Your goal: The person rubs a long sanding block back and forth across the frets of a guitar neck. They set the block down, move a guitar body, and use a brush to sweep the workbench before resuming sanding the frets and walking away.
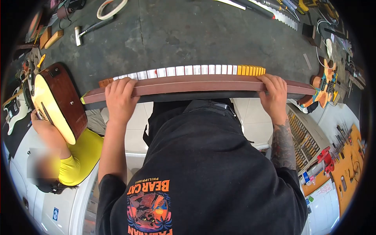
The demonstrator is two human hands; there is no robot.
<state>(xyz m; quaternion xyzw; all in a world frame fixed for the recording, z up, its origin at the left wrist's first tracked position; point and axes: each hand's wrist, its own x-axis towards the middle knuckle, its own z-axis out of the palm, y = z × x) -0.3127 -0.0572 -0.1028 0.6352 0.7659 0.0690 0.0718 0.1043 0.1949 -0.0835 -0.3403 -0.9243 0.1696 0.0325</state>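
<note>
A long reddish-brown wooden bar (196,85) lies along the near edge of the dark workbench, in front of my body. My left hand (120,94) is closed over its left part, with the fingers over the top. Toward the other end, my right hand (273,92) grips the bar in a similar way. Directly behind the bar runs a row of white blocks (188,70) parted by thin dark lines. Yellow blocks (250,70) continue that row at its right end, near my right fingers. A small brown block (105,82) sits at its left end.
At left, another person in a yellow shirt (84,156) has a hand by an acoustic guitar (64,98). A hammer (78,36), a tape roll (102,15) and a saw (286,20) lie farther back. Right are a multicoloured guitar body (324,84) and a tool rack (299,143).
</note>
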